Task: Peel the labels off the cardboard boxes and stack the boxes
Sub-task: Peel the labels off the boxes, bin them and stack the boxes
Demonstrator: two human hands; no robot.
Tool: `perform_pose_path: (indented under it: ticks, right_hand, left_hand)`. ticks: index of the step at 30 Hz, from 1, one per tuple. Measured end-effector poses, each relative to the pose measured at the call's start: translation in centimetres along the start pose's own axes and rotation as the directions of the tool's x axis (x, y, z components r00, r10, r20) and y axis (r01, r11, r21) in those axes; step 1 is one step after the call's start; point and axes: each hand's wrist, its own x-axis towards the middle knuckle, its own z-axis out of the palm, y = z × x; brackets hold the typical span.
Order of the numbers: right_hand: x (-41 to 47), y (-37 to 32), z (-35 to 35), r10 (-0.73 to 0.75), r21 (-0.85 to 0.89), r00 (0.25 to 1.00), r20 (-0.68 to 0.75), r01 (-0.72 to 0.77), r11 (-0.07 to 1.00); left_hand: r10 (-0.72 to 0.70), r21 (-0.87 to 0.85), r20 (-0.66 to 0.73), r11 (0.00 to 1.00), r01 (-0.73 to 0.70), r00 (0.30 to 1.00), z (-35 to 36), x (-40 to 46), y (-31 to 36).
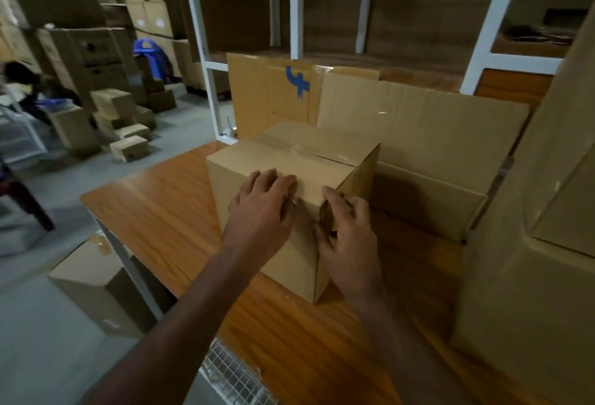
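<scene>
Peeling step: my left hand (pixel 262 201) presses flat on the cardboard box (pixel 283 160) mid-surface (pixel 161 211), right hand (pixel 346 230) at 3 o'clock pinching a brown strip (pixel 327 216), apparently tape or label; next, pull it free.

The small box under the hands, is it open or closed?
Closed: the small box has its top flaps lying flat, with clear tape along the seam.

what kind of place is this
Likely a warehouse or packing storeroom: brown cardboard boxes piled on the grey concrete floor, a white metal shelving rack, and a wooden worktable.
</scene>
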Motion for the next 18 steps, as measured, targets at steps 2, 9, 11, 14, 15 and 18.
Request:
perform_pose_path:
  ticks: [2, 9, 11, 14, 15, 18]
  right_hand:
    - [1.0, -0.3, 1.5, -0.033, -0.017, 0.999, 0.024, 0.034, 0.999]
    - [5.0, -1.5, 6.1, -0.080, -0.022, 0.990, 0.118, 0.083, 0.996]
    - [6.0, -1.7, 7.2, -0.077, -0.024, 0.989, 0.124, 0.081, 0.996]
    - [7.4, -1.9, 8.8, -0.092, -0.016, 0.985, 0.145, 0.095, 0.995]
    - [7.9, -2.1, 9.4, -0.096, -0.009, 0.984, 0.150, 0.098, 0.995]
    - [9.1, -3.0, 11.3, -0.098, -0.004, 0.982, 0.162, 0.100, 0.995]
  left_hand:
    - [-0.046, 0.035, -0.010, 0.998, 0.047, 0.999, 0.1, 0.7, -1.0]
    - [-0.166, 0.083, -0.049, 0.982, 0.170, 0.985, -0.5, 4.0, -4.5]
    - [-0.145, 0.102, -0.080, 0.983, 0.153, 0.986, -0.3, 4.8, -5.6]
    - [-0.129, 0.122, -0.113, 0.982, 0.142, 0.985, 0.0, 5.9, -7.6]
    - [-0.131, 0.121, -0.115, 0.982, 0.144, 0.985, 0.0, 6.3, -8.4]
    - [-0.132, 0.108, -0.122, 0.984, 0.145, 0.984, 0.0, 7.6, -10.8]
